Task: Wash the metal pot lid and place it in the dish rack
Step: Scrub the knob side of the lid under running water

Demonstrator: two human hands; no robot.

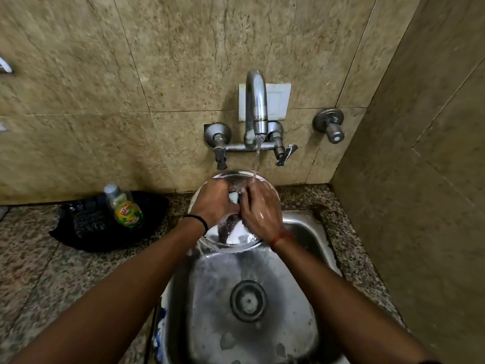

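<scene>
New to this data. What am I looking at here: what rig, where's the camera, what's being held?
There is no robot: a person works with two bare hands, filmed by one wide-angle camera worn on the head, looking forward and down. That is why both forearms enter from the bottom.

The hands hold a round metal pot lid over a steel sink, under water running from the wall tap. The left hand grips the lid around its white knob. The right hand, wet, lies on the lid's face with fingers fairly straight, seemingly rubbing it.

On the granite counter to the left stands a dish soap bottle on a black cloth. No dish rack is in view.
</scene>
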